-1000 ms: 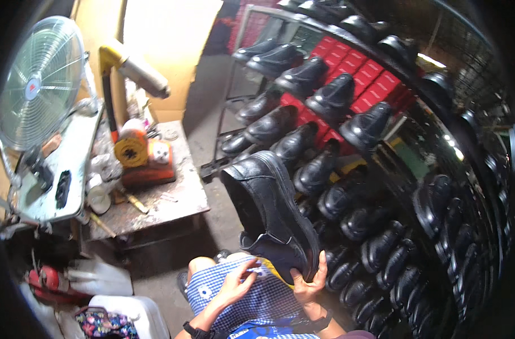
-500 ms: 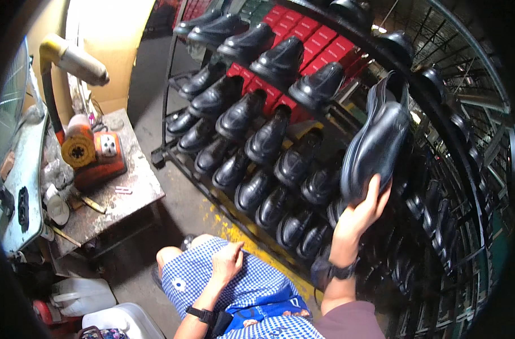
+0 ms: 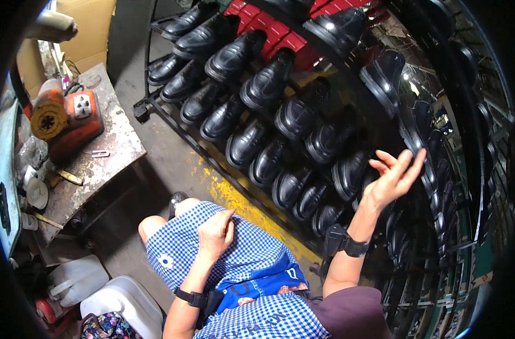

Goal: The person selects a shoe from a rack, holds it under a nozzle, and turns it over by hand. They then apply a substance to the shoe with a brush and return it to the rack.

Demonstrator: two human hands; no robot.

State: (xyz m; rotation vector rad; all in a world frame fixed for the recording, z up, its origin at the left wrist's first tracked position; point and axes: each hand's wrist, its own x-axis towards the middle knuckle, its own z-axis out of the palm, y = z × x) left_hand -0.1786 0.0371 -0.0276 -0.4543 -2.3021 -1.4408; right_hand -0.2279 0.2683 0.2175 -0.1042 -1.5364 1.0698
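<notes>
My right hand (image 3: 392,178) is raised in front of the shoe rack, empty, its fingers stretched and spread. Just above its fingertips are a glossy black shoe (image 3: 384,79) and, lower, another dark shoe (image 3: 411,127), seen edge-on. My left hand (image 3: 216,233) rests on my lap over the blue-and-white checked apron (image 3: 252,248), fingers curled into a loose fist. Left of my right hand, black shoes such as this one (image 3: 348,172) stand in slanting rows on the dark metal rack (image 3: 184,133).
At the left, a worn table (image 3: 119,133) holds an orange machine (image 3: 79,116) and hand tools. White plastic containers (image 3: 122,305) and a flowered bag (image 3: 108,327) stand at lower left. Red boxes (image 3: 269,28) are stacked behind the rack. A yellow floor stripe (image 3: 229,189) runs beneath its edge.
My right hand has let go of the black shoe it held, and its fingers have spread. The view has shifted, so rack and table appear higher. My left hand stays on my lap.
</notes>
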